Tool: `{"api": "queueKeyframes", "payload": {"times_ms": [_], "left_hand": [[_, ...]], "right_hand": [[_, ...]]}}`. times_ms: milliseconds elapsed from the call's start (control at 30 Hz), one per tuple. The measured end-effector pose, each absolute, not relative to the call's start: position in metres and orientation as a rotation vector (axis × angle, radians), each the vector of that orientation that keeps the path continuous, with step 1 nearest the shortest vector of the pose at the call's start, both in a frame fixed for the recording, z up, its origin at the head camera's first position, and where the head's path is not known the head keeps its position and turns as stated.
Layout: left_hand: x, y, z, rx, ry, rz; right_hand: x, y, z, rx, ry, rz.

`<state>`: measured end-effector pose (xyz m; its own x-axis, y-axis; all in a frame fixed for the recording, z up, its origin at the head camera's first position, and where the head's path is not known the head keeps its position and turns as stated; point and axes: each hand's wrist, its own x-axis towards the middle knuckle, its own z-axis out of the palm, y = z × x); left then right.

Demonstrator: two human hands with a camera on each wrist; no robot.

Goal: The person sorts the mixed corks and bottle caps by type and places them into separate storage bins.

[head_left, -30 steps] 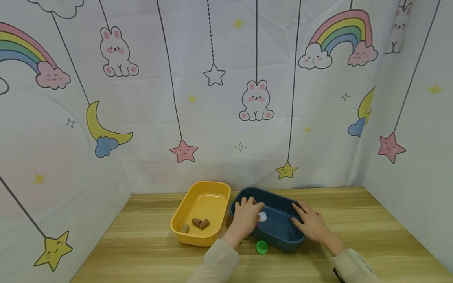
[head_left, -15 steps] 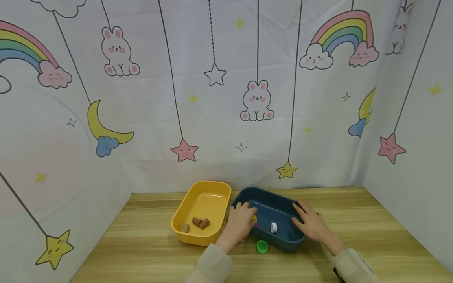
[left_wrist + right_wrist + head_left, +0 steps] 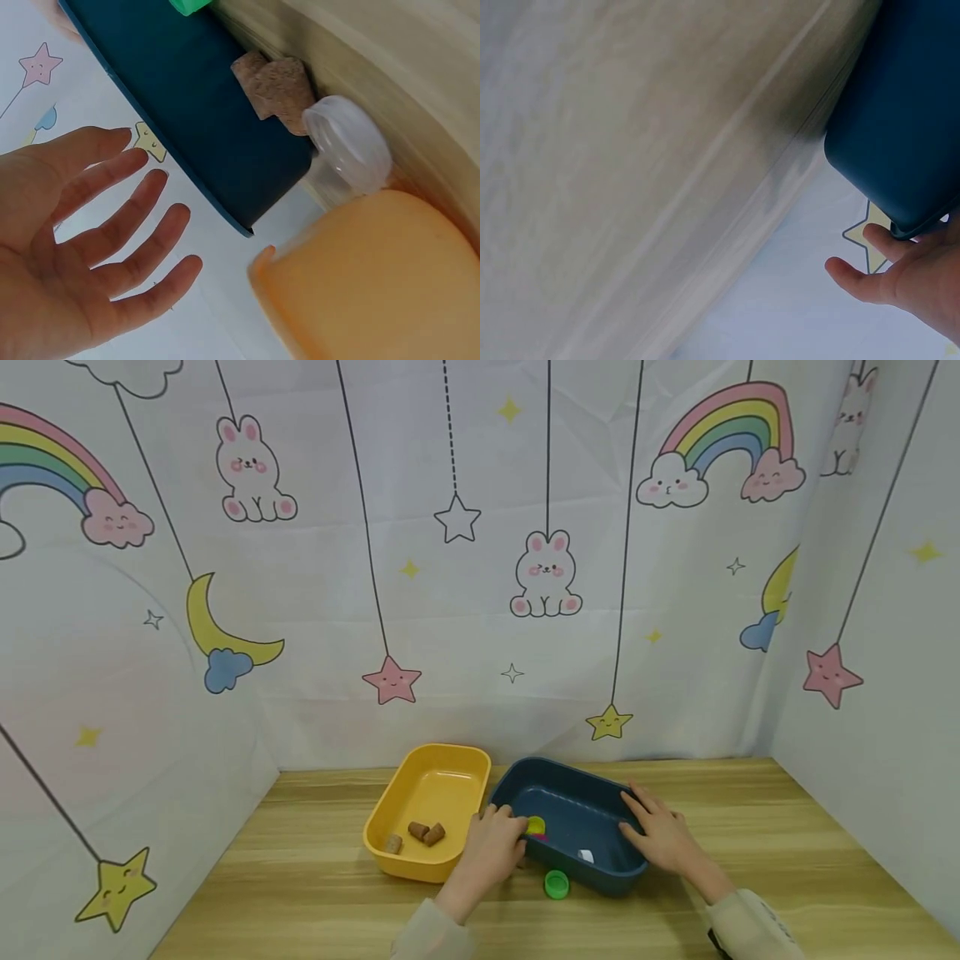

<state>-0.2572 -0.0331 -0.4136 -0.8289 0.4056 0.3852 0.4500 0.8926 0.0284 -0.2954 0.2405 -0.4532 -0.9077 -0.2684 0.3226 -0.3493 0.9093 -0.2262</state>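
With left hand [image 3: 489,850] empty, fingers apart, hovering with blue tray [image 3: 573,810] just right of it, and with right hand [image 3: 663,839] spread, resting on rim, judging it light, stiff, slightly slippery, best pinched there.

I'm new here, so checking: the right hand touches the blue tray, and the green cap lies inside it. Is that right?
Not quite: the green cap lies outside the blue tray, on the table in front of it, as the head view shows. The right hand does touch the tray.
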Motion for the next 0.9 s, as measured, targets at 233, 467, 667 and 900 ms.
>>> {"api": "queueKeyframes", "payload": {"times_ms": [233, 467, 667, 900], "left_hand": [[-0.251, -0.045, -0.421, -0.640, -2.690, -0.260], [-0.244, -0.046, -0.436, -0.630, -2.644, -0.087], [-0.242, -0.043, -0.450, -0.610, -2.616, 0.135], [-0.245, -0.040, -0.461, -0.592, -2.523, 0.398]], "right_hand": [[-0.294, 0.241, -0.454, 0.463, -2.781, 0.403], [-0.295, 0.241, -0.456, 0.464, -2.775, 0.402], [-0.295, 0.241, -0.456, 0.465, -2.774, 0.403], [-0.295, 0.241, -0.456, 0.463, -2.774, 0.402]]}}
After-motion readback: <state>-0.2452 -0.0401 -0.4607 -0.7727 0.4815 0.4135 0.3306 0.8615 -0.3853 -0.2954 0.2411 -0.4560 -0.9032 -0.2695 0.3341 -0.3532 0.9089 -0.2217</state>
